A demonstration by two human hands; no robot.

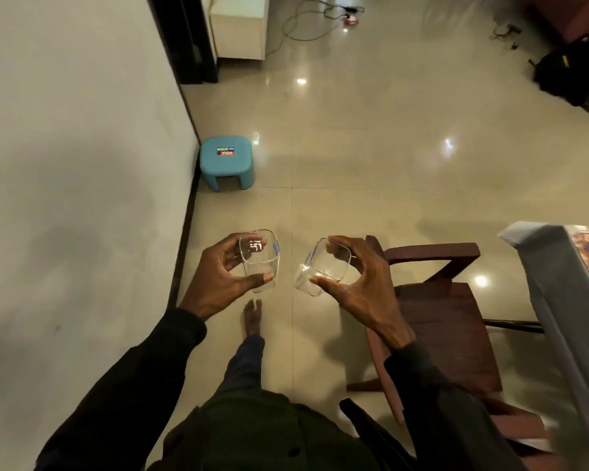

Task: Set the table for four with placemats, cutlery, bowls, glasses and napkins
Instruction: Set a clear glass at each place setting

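While left hand (223, 278) is gripping left glass (261, 258) and right hand (361, 290) right glass (315, 271) over the floor (354, 147), fingers (257, 278) curling round the walls, right glass is sitting tilted; worth levelling it, clearing the chair (449, 300), then reaching the bench (551, 266).

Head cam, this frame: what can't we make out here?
Table: head view, only a corner shows; the right edge cuts off the rest, so what is laid is unknown.
Dark heap, top right: too dark, cut by the edge.
Chair: partly behind the right arm.
Left glass, right glass: partly covered by left hand and right hand.
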